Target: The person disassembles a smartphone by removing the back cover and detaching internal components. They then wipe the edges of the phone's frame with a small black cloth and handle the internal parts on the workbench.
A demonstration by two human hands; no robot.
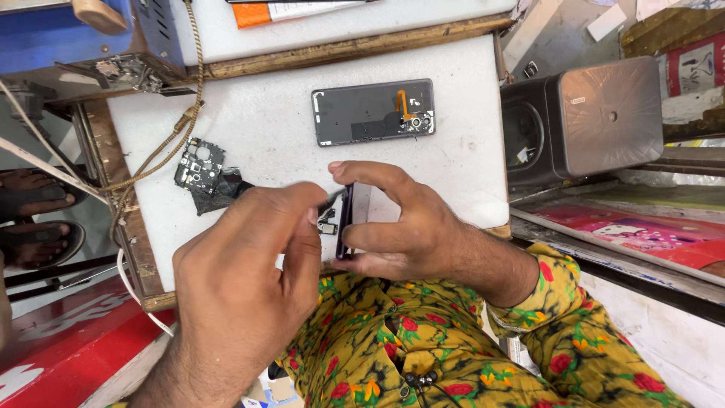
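Circuit board (199, 164) lies at the left of the white surface (264, 128), left hand (245, 279) pinches at the phone (345, 223) edge, right hand (408, 227) clamps that phone upright, opened phone body (374, 112) lies beyond.

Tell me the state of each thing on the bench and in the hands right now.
Phone frame: lying flat on the white pad, opened, insides showing.
Circuit board: removed, lying loose on the pad.
Phone panel: held on edge.
Right hand: gripping the panel.
Left hand: fingertips pinching at the panel's edge.
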